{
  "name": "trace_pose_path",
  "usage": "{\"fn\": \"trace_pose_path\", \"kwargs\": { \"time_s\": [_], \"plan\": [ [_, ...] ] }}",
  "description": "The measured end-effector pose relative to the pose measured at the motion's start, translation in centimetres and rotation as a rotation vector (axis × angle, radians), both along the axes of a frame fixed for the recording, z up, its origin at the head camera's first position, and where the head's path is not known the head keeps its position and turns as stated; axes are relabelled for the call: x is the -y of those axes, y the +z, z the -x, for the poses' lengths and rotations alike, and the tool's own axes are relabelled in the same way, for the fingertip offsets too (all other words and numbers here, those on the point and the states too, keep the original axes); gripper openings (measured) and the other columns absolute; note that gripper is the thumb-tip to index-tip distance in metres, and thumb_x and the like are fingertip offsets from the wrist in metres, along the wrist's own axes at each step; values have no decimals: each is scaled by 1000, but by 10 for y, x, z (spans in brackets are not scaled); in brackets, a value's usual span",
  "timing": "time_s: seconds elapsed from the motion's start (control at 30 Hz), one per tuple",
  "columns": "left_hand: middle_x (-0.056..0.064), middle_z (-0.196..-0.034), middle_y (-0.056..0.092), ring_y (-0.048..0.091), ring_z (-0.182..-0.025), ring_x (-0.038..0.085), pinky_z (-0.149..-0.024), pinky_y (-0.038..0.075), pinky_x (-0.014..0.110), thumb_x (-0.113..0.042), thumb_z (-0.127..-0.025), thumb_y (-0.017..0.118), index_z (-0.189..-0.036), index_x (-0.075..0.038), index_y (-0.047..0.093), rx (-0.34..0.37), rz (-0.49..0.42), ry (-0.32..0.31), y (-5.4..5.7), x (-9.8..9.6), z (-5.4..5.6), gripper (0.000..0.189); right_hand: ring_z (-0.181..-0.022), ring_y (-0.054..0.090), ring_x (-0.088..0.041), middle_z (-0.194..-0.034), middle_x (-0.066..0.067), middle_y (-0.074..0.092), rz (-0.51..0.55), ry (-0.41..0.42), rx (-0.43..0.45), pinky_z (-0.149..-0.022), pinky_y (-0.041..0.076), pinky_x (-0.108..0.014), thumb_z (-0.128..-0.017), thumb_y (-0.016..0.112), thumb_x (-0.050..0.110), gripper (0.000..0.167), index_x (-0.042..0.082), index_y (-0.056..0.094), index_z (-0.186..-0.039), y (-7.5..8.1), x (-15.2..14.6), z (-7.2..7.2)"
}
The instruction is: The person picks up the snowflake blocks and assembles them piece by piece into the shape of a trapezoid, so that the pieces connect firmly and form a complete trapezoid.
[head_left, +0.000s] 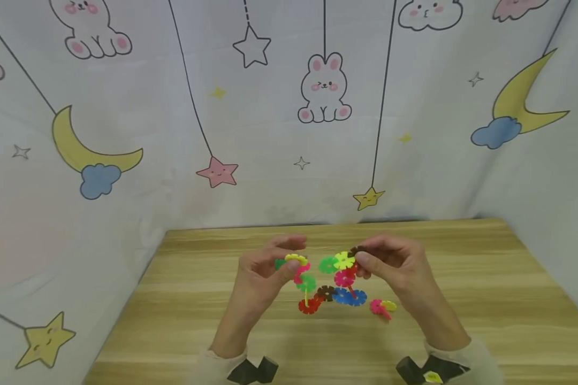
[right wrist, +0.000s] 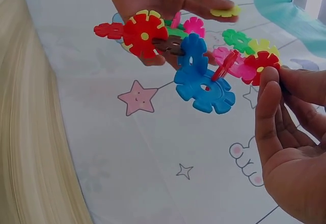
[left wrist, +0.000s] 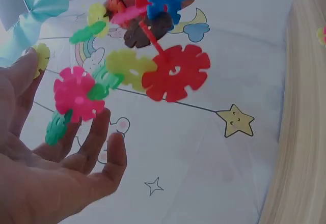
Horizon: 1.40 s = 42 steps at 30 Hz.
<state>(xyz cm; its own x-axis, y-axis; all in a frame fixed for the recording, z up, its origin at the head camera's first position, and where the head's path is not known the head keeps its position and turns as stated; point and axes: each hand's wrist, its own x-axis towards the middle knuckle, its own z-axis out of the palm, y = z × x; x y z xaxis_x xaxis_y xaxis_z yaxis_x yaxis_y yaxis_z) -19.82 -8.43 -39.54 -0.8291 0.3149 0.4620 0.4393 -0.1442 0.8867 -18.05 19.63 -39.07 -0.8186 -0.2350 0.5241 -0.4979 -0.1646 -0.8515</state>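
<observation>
A chain of interlocking plastic snowflake discs (head_left: 341, 295) in red, blue, green, pink, yellow and brown hangs in a loop between both hands above the table. My left hand (head_left: 257, 275) pinches its left end at a yellow disc (head_left: 296, 259), the other fingers spread behind. My right hand (head_left: 404, 267) pinches the opposite end between thumb and fingers at a dark brown disc (head_left: 358, 251), beside a yellow-green disc (head_left: 344, 261). Blue discs (right wrist: 206, 91) and a red disc (right wrist: 145, 34) sit along the chain in the right wrist view. In the left wrist view a large red disc (left wrist: 175, 73) hangs nearest.
A small joined piece of pink and yellow discs (head_left: 378, 306) lies on the wooden table (head_left: 183, 321), right of the chain. Behind the table and at both sides hangs a white cloth (head_left: 270, 123) printed with moons, stars and rabbits.
</observation>
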Motion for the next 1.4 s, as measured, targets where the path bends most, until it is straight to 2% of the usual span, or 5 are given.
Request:
{"fn": "trace_pose_path", "kwargs": {
  "time_s": [0.2, 0.43, 0.63, 0.93, 1.4],
  "plan": [
    [2, -135, 74, 64, -134, 22, -109, 53, 47, -11, -91, 86, -96, -11, 86, -151, 182, 183, 9, -21, -14, 5, -77, 74, -11, -103, 3, 80, -25, 1, -5, -68, 63, -25, -99, 63, -14, 24, -1, 72, -118, -3, 5, -1],
    [3, -118, 80, 74, -114, 15, -102, 59, 39, -10, -91, 86, -91, -7, 83, -38, 118, 307, 14, -30, -15, 5, -77, 72, -11, -103, 5, 80, -8, -11, -40, -69, 62, -24, -100, 61, -16, 26, 2, 75, -112, -7, 7, 0],
    [-5, -89, 78, 77, -79, 11, -66, 61, 22, -4, -97, 78, -101, 2, 78, 95, -89, 286, 4, -33, -6, 8, -74, 68, -12, -104, 4, 79, -6, -103, -23, -67, 61, -25, -102, 60, -13, 25, -2, 72, -121, -8, 7, 0],
    [-8, -64, 60, 52, -51, 3, -47, 45, 17, -6, -102, 72, -98, 6, 73, 67, -205, 300, -3, -46, -4, 13, -74, 70, -18, -98, 3, 77, -123, -47, 48, -67, 63, -31, -101, 62, -9, 30, -3, 65, -130, -7, 2, 0],
    [12, -55, 54, 48, -47, 3, -41, 41, 20, -11, -107, 66, -89, 2, 77, 26, -57, 259, -9, -54, -9, 25, -102, 73, -11, -113, 6, 78, -150, -147, 36, -91, 61, -24, -103, 65, -3, 17, -5, 73, -117, -5, 10, -3]
  ]
}}
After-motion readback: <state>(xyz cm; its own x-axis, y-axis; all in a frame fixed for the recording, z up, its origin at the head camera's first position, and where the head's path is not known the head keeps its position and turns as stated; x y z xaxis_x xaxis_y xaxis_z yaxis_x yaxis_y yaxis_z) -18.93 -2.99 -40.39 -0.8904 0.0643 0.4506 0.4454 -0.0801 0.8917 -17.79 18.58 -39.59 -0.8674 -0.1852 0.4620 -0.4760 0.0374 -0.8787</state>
